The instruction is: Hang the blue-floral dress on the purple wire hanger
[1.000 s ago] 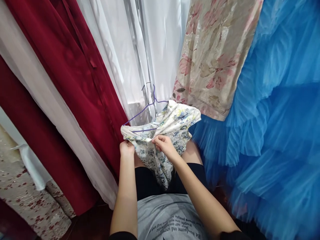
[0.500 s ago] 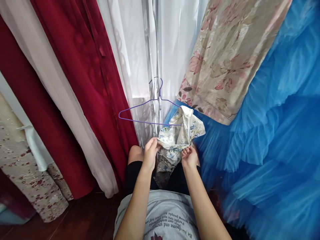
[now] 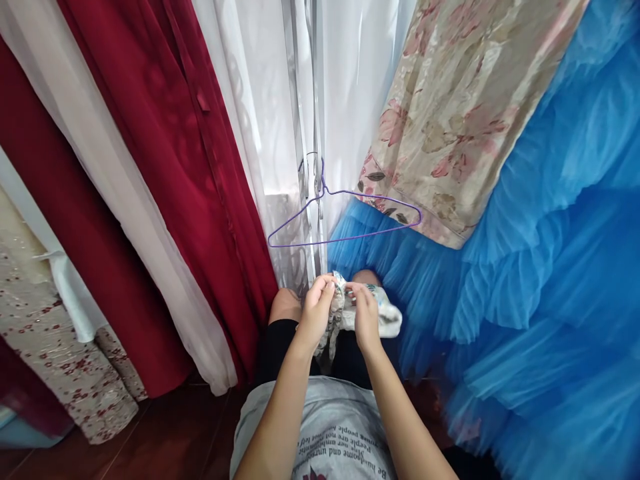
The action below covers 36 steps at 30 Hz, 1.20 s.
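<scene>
A white garment with a blue and green flower print (image 3: 389, 319) is gathered over my lap. My left hand (image 3: 319, 303) is closed on its bunched cloth, thumb against fingers. Close beside it, my right hand (image 3: 364, 308) pinches the same garment, and a folded white end sticks out to the right of that hand. Which part of the garment each hand grips is hidden by the folds. Above both hands a purple wire hanger (image 3: 350, 237) hangs by its hook among grey straps (image 3: 311, 133), with nothing on it.
Red drapes (image 3: 150, 133) and a pale pink cloth (image 3: 125, 187) hang at the left. White curtains (image 3: 350, 87) hang ahead. A beige floral garment (image 3: 450, 133) and blue tulle (image 3: 540, 280) fill the right. Dark tiled floor (image 3: 165, 433) shows below.
The garment has come off the right arm of the hanger and down to my lap. The freed hanger has swung to the right. My hands have drawn closer together, bunching the cloth.
</scene>
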### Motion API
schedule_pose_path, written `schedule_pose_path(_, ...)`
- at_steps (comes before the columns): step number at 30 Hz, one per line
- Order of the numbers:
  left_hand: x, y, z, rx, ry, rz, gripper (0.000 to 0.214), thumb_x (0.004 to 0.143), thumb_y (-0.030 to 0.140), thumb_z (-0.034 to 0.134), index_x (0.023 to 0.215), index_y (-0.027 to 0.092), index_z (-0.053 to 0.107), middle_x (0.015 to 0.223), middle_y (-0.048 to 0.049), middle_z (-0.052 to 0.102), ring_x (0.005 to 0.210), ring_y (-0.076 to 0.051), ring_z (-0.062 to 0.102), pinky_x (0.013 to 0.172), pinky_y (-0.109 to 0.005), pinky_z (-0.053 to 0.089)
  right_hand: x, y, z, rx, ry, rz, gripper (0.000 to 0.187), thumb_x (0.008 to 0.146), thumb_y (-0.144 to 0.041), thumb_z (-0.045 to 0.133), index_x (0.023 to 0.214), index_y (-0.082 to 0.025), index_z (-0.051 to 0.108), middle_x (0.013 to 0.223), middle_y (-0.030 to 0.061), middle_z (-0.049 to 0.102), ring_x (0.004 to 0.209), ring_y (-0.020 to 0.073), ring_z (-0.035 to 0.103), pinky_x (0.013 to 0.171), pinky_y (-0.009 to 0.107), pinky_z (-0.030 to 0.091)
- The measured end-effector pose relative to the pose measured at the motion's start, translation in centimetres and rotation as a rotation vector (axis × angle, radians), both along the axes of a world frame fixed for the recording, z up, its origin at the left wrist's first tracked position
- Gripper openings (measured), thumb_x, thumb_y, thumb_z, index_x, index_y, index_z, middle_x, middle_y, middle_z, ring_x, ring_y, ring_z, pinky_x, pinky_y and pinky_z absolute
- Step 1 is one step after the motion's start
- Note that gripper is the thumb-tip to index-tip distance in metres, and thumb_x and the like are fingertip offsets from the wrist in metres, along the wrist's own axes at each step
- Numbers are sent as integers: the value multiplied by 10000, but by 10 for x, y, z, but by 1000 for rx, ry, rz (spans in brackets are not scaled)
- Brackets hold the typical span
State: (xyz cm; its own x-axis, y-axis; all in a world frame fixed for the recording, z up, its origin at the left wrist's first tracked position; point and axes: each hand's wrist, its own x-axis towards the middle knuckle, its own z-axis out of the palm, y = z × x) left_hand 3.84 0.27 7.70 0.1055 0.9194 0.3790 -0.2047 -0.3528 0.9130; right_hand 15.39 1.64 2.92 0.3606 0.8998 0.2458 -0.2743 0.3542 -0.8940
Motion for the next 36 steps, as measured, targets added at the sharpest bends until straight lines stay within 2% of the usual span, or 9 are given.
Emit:
schedule_pose_path(3,4,-1,-1,123,102,54,245,972,424,544,931,207,651,1203,-89,625,1165,-234,583,1044,-345,421,-10,-14,15,-27,-122,328,509,951,-632,470,1108,-211,709,1098,65,723,1103,258,624,1009,395,469)
schedule_pose_path(8,-5,-1,0,137,239,126,260,981,416,521,904,199,640,1242,-103,608,1241,-255,543,1102,-378,372,-6,-34,29,-143,-144,828,674,950,-744,366,1339,-248,604,1199,78,692,1194,265,600,1034,449,472)
schedule_pose_path(13,-28,-8,-1,-15,354,-335,476,989,614,422,1234,227,553,1122,-85,679,1055,-225,622,985,-363,464,24,-45,41,37,-598,1043,505,832,-506,759,1180,-155,658,1022,62,682,950,215,621,913,371,523)
schedule_pose_path(17,-54,-13,-23,-8,579,-673,738,869,802,427,1108,153,686,1071,-108,699,998,-248,633,956,-366,480,57,-55,67,102,-746,1153,374,864,-429,738,1091,-137,685,957,43,675,868,177,606,833,302,528)
schedule_pose_path(20,-87,-12,-35,-30,729,-647,642,773,729,667,1052,154,728,1012,-88,724,924,-248,654,913,-376,512,73,-57,90,54,-748,1137,313,864,-411,734,1012,-136,707,855,18,678,763,157,594,717,258,515)
schedule_pose_path(24,-154,10,-22,141,1090,-174,293,760,527,766,816,239,776,916,-31,728,941,-242,658,1184,-565,255,71,-57,116,12,-944,1098,270,881,-406,694,820,-143,703,708,-5,637,621,132,520,572,236,439)
schedule_pose_path(28,-214,47,7,155,1276,124,129,731,388,747,776,271,776,984,-30,754,1077,-299,647,1173,-701,-26,55,-42,133,67,-1103,987,134,769,-277,783,744,-162,721,656,-1,650,581,138,522,543,237,423)
schedule_pose_path(32,-231,73,35,230,1197,187,267,839,423,627,1009,284,779,1111,-51,760,1111,-321,645,1168,-627,250,53,15,137,127,-1028,635,285,646,-195,835,926,-196,783,892,51,768,800,247,671,737,314,522)
schedule_pose_path(36,-219,87,61,351,1005,231,393,953,457,487,1168,242,735,1235,-72,728,1124,-290,659,1056,-436,457,66,86,135,190,-1120,258,451,784,-237,732,1231,-187,698,1205,95,734,1049,282,670,917,360,489)
